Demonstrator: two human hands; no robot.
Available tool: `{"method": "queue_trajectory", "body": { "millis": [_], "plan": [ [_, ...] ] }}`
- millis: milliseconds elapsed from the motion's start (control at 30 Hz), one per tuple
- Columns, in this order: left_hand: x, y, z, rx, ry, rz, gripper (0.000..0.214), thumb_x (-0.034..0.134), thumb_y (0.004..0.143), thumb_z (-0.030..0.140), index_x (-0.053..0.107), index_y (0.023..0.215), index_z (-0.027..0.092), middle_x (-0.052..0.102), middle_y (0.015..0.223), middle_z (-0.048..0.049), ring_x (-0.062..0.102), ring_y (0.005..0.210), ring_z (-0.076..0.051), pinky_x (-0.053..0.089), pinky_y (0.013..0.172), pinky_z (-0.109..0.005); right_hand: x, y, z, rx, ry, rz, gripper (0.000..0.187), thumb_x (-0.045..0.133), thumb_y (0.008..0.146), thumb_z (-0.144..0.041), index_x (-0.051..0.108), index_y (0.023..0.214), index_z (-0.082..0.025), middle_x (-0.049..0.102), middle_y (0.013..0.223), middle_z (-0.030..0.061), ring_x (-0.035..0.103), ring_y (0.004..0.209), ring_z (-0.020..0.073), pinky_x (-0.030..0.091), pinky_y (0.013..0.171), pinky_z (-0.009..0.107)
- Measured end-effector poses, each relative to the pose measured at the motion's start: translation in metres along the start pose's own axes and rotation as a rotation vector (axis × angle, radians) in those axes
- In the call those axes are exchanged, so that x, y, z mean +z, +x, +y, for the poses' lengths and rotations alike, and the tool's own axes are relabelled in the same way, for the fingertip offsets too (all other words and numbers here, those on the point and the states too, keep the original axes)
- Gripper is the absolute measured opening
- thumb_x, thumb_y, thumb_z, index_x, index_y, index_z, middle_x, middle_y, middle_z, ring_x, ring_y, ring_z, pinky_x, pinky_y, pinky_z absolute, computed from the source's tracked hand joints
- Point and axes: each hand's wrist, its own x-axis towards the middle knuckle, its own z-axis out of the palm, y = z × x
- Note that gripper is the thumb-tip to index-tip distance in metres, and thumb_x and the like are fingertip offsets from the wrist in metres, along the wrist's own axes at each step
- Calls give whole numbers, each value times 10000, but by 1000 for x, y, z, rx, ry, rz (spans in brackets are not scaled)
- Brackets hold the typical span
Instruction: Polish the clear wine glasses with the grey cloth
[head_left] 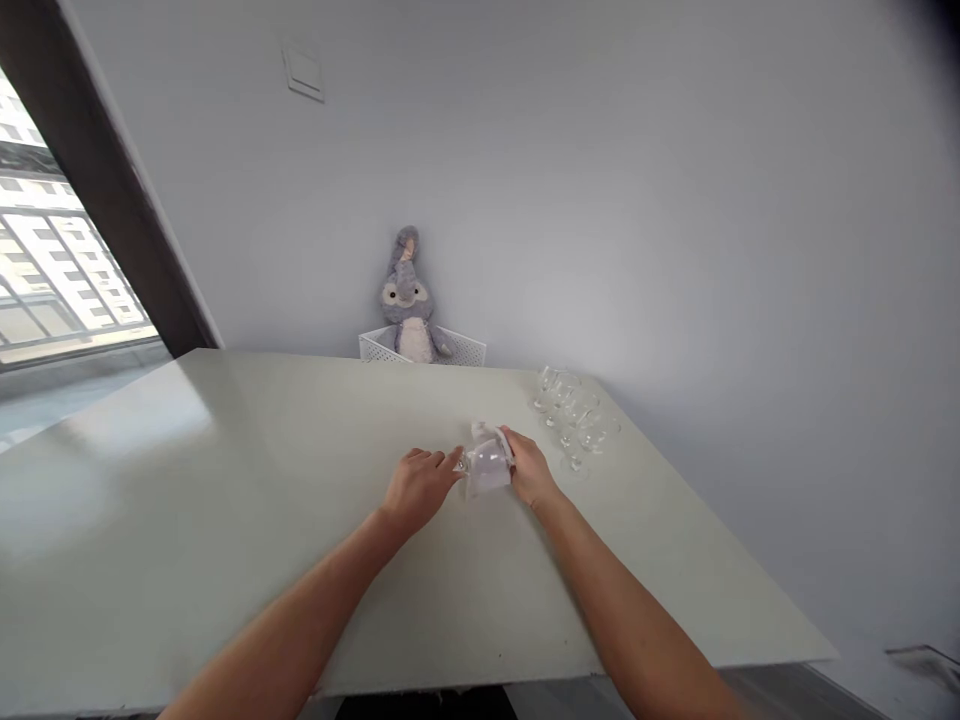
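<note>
My left hand (424, 487) pinches the stem end of a clear wine glass (489, 466), which is held sideways low over the table. On the other side, my right hand (527, 466) grips a white cloth (484, 431) wrapped around the rim and bowl of this glass. The cloth shows along the far side of the bowl and through it; the fingers inside it are partly hidden. To the right of my right hand, several more clear stemmed glasses (592, 430) form a slanting row, close together, with their bowls toward the wall.
The pale table (300, 600) reaches to the grey wall. Behind its far edge, a grey plush toy (406, 300) sits in a white perforated basket (469, 349). A light switch (304, 72) is on the wall, and a dark-framed window (67, 260) is at the left.
</note>
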Motion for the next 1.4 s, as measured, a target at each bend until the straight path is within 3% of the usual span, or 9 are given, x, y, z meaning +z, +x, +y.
{"method": "queue_trajectory", "body": {
  "millis": [167,333,467,600,733,833,1133,1267,1400],
  "plan": [
    [-3,3,6,-268,-124,21,380,310,892,392,493,1151,182,617,859,-84,579,727,-194,397,674,-308,36,-19,15,18,444,-21,428,467,765,-565,588,962,-205,642,952,49,582,899,216,480,670,328],
    [-3,2,30,-272,-251,178,394,302,880,210,383,1261,156,423,1279,-149,483,1041,-244,403,834,-370,56,-43,22,-104,346,-205,366,442,822,-504,550,1058,-245,603,1061,36,547,985,182,464,764,310],
    [-2,2,40,-259,-387,119,452,383,832,173,375,1283,201,337,1381,-105,300,1251,-273,301,967,-455,50,-42,23,-104,258,-201,357,508,800,-460,562,1053,-213,639,948,45,573,905,183,455,737,296],
    [-6,8,22,-433,-917,-29,402,497,785,303,493,1175,204,522,1230,-98,448,1149,-264,350,944,-429,41,-34,20,26,321,-198,359,583,741,-468,602,938,-168,656,788,35,599,738,178,447,648,282],
    [-16,12,1,-602,-1612,-127,555,539,773,418,385,1257,193,598,1117,-120,555,1021,-246,431,834,-367,34,-32,18,237,386,-406,359,640,683,-475,616,804,-137,635,681,32,579,624,157,425,589,264],
    [-20,11,-7,-605,-1760,-166,584,614,725,405,396,1226,197,600,1109,-131,571,994,-239,429,815,-349,31,-32,19,272,339,-480,351,625,695,-478,604,764,-135,611,653,19,549,586,133,411,594,260],
    [-18,12,-7,-691,-1699,14,507,704,651,309,460,1085,209,628,1025,-100,600,907,-198,432,845,-388,31,-38,21,-474,-955,-97,221,402,851,-323,559,854,-168,598,771,63,525,695,184,389,617,292],
    [-21,14,-7,-759,-1753,129,499,712,640,289,444,1057,226,623,997,-69,605,903,-183,468,801,-344,33,-45,20,-746,-1144,-140,348,384,849,-209,476,1176,-135,581,1076,146,508,947,257,396,778,389],
    [-17,14,-14,-853,-1666,274,513,712,631,298,426,1053,235,622,988,-50,616,881,-167,484,780,-311,34,-46,21,-859,-1199,-243,395,465,808,-189,492,1202,-183,440,1303,141,429,1107,296,351,876,470]
  ]
}}
